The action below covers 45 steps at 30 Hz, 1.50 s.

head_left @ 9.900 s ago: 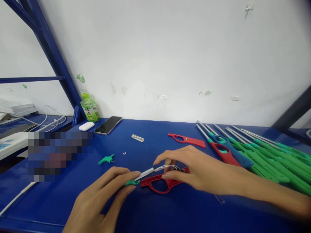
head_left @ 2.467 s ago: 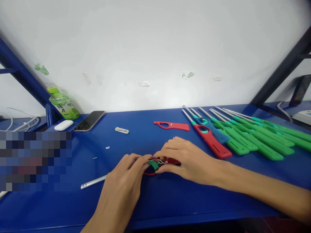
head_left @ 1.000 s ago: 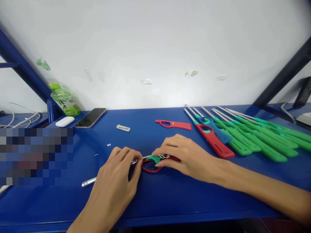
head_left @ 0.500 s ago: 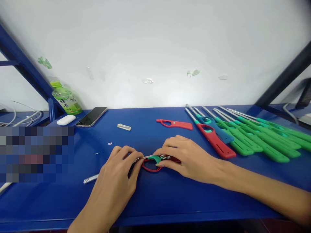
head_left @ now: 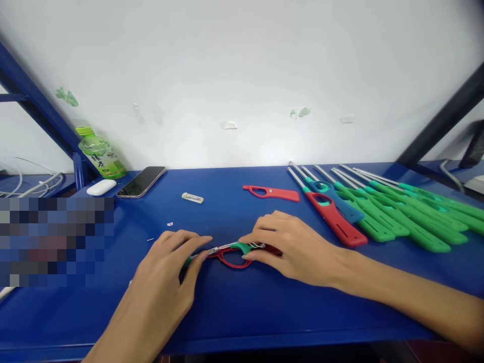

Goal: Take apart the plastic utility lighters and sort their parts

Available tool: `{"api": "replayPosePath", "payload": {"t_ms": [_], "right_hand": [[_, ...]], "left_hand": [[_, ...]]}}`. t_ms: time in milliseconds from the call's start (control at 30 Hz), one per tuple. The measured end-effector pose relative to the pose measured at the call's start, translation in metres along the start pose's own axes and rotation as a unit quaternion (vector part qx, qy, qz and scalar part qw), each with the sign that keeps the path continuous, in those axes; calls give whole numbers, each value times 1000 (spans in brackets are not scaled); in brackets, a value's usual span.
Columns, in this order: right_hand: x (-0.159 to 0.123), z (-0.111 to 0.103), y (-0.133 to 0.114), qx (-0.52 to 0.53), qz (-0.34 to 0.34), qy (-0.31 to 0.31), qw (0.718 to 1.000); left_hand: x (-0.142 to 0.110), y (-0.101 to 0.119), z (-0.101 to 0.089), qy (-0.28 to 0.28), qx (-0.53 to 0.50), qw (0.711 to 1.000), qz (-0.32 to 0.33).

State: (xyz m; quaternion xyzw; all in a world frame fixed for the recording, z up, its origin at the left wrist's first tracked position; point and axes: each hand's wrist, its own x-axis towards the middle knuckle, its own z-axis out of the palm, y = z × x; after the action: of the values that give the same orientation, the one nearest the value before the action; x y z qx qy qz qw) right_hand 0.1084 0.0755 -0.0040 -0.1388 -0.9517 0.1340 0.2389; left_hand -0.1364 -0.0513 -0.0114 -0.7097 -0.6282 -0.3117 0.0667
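Note:
A half-opened red long-nosed lighter [head_left: 234, 265] lies low over the table, its inner parts exposed: a green trigger [head_left: 242, 247], a thin metal rod [head_left: 223, 247] and pale wires. My right hand [head_left: 287, 242] grips its handle end between thumb and fingers, hiding most of the handle. At the nozzle end, the thumb of my left hand [head_left: 170, 267] presses against the lighter while the index finger is lifted and extended above it. The other left fingers curl behind, and their contact is hidden. Beyond my hands lies a loose red half shell [head_left: 276, 193].
Several assembled lighters [head_left: 393, 212], mostly green, lie in a row at right. At left are a green-capped bottle [head_left: 102, 156], a white case [head_left: 101, 188] and a phone [head_left: 141, 182]. A small clear part [head_left: 192, 197] and tiny bits lie mid-table.
My left hand has slid left along the lighter, its index finger lifting off and showing more of the nozzle end. The right hand holds still.

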Motion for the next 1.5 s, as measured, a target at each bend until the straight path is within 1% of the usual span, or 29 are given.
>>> {"api": "replayPosePath", "payload": {"t_ms": [100, 267, 467, 700, 1000, 1100, 1267, 1333, 1400, 1500], "right_hand": [[1, 0, 0, 1, 0, 0, 1000], [-1, 0, 0, 1, 2, 0, 1000], [0, 0, -1, 1, 4, -4, 1000], [1, -1, -1, -1, 4, -7, 1000], [1, -1, 0, -1, 5, -14, 1000], [1, -1, -1, 0, 4, -18, 1000], [1, -4, -3, 1, -2, -36, 999], [1, -9, -2, -6, -1, -39, 999], [0, -17, -1, -11, 12, -29, 999], [-3, -28, 4, 8, 22, -37, 999]], "left_hand": [[-2, -6, -5, -13, -11, 1000, -12], [-1, -10, -5, -49, -44, 997, -26], [3, -12, -6, -52, -54, 997, -12], [2, -15, -5, -61, -31, 998, -1], [2, -14, -6, -62, -21, 997, 38], [0, -12, -5, -56, -7, 997, 48], [1, -5, -3, -22, 6, 998, 54], [3, -2, -3, -18, 7, 999, 51], [3, 1, -4, -14, 11, 998, 54], [2, 5, -5, 2, 22, 998, 65]]}}
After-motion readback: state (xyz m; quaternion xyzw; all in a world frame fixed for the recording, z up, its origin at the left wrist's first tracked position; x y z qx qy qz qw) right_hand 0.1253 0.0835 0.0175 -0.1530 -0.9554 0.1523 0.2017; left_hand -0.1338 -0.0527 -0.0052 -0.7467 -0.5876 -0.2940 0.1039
